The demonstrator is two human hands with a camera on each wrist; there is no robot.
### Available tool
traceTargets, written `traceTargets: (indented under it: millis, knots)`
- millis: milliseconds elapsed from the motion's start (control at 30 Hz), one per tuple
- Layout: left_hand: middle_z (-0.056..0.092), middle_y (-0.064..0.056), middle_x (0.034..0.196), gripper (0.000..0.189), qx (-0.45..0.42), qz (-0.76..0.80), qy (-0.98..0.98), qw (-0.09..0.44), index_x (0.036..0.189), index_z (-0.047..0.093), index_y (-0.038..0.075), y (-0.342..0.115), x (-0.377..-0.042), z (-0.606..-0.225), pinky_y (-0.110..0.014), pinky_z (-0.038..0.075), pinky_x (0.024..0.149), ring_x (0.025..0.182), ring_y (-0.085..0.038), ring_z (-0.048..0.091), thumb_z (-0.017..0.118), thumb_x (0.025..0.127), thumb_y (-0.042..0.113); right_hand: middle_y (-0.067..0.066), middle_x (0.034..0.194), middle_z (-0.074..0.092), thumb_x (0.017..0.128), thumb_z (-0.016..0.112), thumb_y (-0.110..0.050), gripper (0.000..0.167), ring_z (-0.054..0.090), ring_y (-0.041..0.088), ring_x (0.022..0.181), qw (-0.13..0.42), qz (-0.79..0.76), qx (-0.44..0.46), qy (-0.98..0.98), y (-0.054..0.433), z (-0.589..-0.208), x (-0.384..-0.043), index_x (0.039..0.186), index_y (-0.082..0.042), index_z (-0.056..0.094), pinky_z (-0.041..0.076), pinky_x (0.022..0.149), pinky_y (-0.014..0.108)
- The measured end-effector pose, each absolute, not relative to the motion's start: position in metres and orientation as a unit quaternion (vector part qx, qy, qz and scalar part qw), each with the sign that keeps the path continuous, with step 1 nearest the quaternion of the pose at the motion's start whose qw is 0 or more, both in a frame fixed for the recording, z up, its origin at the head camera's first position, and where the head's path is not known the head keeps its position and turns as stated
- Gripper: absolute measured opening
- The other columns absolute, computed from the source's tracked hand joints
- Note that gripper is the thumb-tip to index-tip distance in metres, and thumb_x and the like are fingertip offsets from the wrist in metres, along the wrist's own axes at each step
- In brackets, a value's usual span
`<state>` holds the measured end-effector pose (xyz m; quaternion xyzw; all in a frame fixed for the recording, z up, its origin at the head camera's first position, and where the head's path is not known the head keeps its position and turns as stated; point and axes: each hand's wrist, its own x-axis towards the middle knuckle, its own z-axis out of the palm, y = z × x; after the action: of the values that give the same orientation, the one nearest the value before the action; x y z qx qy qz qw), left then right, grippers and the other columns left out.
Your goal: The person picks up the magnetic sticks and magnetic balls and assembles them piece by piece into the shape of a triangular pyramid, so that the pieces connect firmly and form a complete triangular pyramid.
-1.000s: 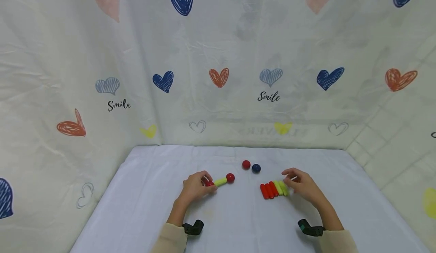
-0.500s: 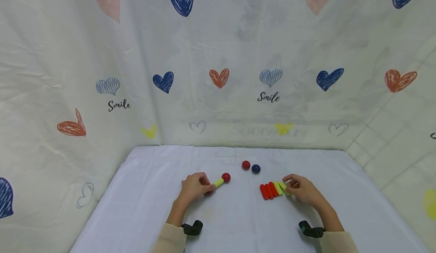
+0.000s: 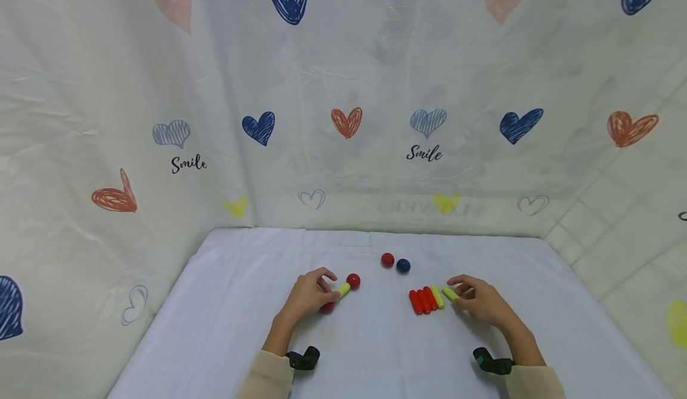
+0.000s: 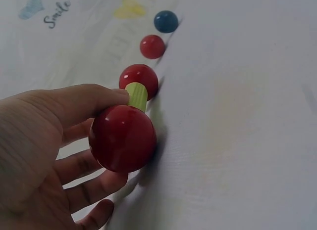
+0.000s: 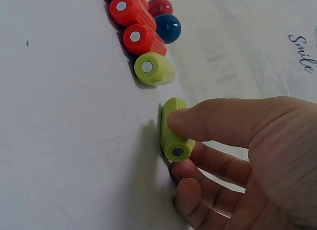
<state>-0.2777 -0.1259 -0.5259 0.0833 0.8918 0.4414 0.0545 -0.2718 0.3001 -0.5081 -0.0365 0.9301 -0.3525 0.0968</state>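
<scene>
My left hand [image 3: 310, 294] pinches a yellow-green magnetic rod [image 4: 137, 97] between thumb and fingers. A red ball [image 4: 123, 138] sits on its near end and another red ball [image 4: 138, 77] on its far end. On the other side, my right hand [image 3: 480, 297] pinches a second yellow-green magnetic rod [image 5: 174, 128], whose near end shows a grey metal disc. Just left of that hand lies a row of three red rods [image 3: 423, 301] with one more yellow-green rod [image 3: 437, 297] at its right end. A small gap separates this row from the pinched rod.
Behind the rods, a loose red ball [image 3: 387, 260] and a dark blue ball [image 3: 403, 266] lie close together on the white tablecloth [image 3: 370, 351]. A pale curtain [image 3: 343, 172] printed with hearts hangs at the table's back and sides.
My right hand has taken hold of the end yellow-green rod and drawn it away from the row. My left hand has turned its rod and balls slightly, bringing the far ball leftward.
</scene>
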Motion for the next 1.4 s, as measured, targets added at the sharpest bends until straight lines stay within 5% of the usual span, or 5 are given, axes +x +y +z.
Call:
traceTargets:
  millis: [567,1400]
  knots:
    - [0.074,-0.003,0.112,0.037,0.134,0.444,0.884,0.057,0.127,0.068,0.024,-0.12,-0.277,-0.527,-0.029,0.051,0.061,0.076,-0.015,0.058,0.073,0.092,0.017,0.018,0.119,0.066,0.096,0.064,-0.01,0.043,0.064,0.026,0.099,0.067,-0.355,-0.054,0.931,0.298,-0.499,-0.27,0.139,-0.012,0.059,0.056,0.077,0.037]
    - [0.07,-0.005,0.122,0.045,0.129,0.436,0.888,0.064,0.136,0.066,0.024,-0.111,-0.275,-0.528,-0.028,0.048,0.059,0.072,-0.014,0.055,0.068,0.093,0.011,0.016,0.119,0.063,0.097,0.064,-0.012,0.04,0.061,0.026,0.1,0.032,-0.438,-0.073,0.896,0.226,-0.494,-0.261,0.137,-0.017,0.062,0.057,0.068,0.03]
